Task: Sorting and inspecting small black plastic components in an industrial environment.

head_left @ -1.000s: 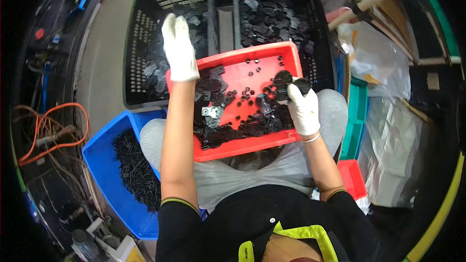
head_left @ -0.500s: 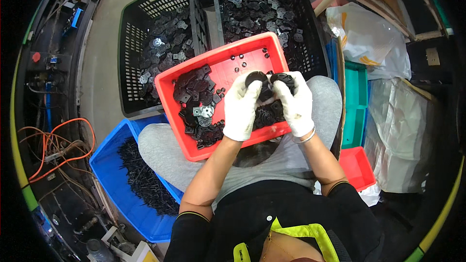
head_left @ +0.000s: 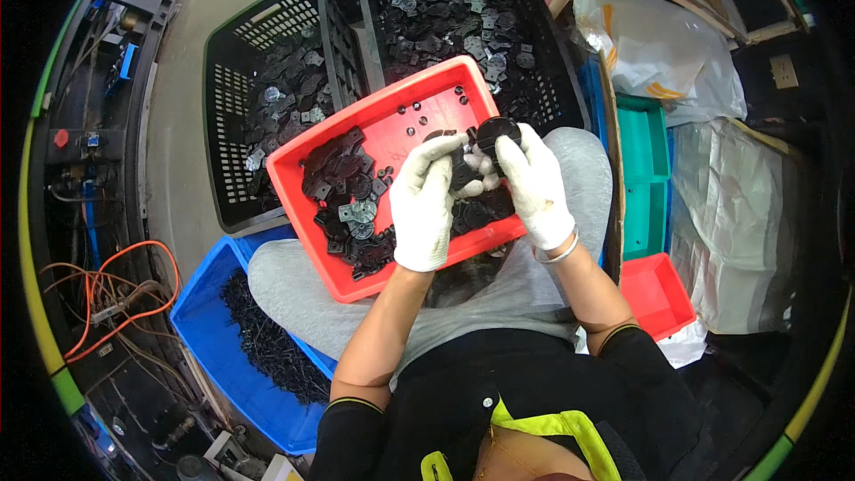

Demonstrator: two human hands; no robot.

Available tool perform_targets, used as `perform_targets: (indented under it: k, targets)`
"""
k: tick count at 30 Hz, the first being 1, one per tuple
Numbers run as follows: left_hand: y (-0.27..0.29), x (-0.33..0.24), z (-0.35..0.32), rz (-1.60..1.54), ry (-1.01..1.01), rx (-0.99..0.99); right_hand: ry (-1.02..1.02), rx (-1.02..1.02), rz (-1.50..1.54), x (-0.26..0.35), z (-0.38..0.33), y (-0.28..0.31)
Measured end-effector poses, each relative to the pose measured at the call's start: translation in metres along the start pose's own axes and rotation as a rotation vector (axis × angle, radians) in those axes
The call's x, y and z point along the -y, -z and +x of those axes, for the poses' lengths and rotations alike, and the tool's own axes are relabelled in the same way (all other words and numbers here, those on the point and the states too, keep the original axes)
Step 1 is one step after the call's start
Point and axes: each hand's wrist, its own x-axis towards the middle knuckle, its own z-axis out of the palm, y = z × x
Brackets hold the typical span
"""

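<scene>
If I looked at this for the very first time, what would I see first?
Probably the bright red tray in the middle, resting on the person's lap and strewn with small dark parts. Right above it, two white-gloved hands meet: the left hand and the right hand both grip a round black piece. Beyond the tray stand two black crates, and a blue bin sits lower left.

I am seeing two black slotted crates (head_left: 267, 62) sitting side by side across the top of the frame, both holding dark flat parts. A blue bin (head_left: 209, 330) of black pieces is lying at lower left. Orange cables (head_left: 107, 303) are coiling along the left edge. At right, a teal bin (head_left: 646, 178) is standing above a small red bin (head_left: 659, 294), with white plastic bags (head_left: 659, 36) lying nearby.
</scene>
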Motion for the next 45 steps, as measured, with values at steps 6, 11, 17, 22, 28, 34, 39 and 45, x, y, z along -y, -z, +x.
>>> perform_targets:
  k: [6,11,17,22,28,34,39,45]
  targets:
    - [-0.007,0.006,0.009,0.171,-0.020,-0.033,-0.005,0.052,-0.122,0.000,0.004,0.004]
    - [-0.009,0.020,0.017,0.404,-0.130,-0.144,0.368,0.083,-0.571,-0.005,0.003,0.002]
    - [0.015,0.029,0.027,-0.003,0.014,-0.160,0.845,-0.317,-1.008,0.051,0.072,0.085]
    - [-0.001,0.023,0.033,-0.098,0.053,-0.044,0.943,-0.606,-1.170,0.114,0.194,0.195]
    - [-0.007,0.035,0.036,-0.156,0.126,-0.033,0.955,-0.665,-1.677,0.135,0.264,0.215]
    - [-0.002,0.034,0.037,-0.124,0.150,-0.016,1.003,-0.445,-1.848,0.128,0.276,0.221]
    - [0.000,0.039,0.041,0.126,0.089,0.000,1.042,-0.387,-1.965,0.134,0.270,0.239]
    - [-0.007,0.030,0.040,-0.079,0.169,0.000,0.866,-0.675,-1.227,0.127,0.266,0.241]
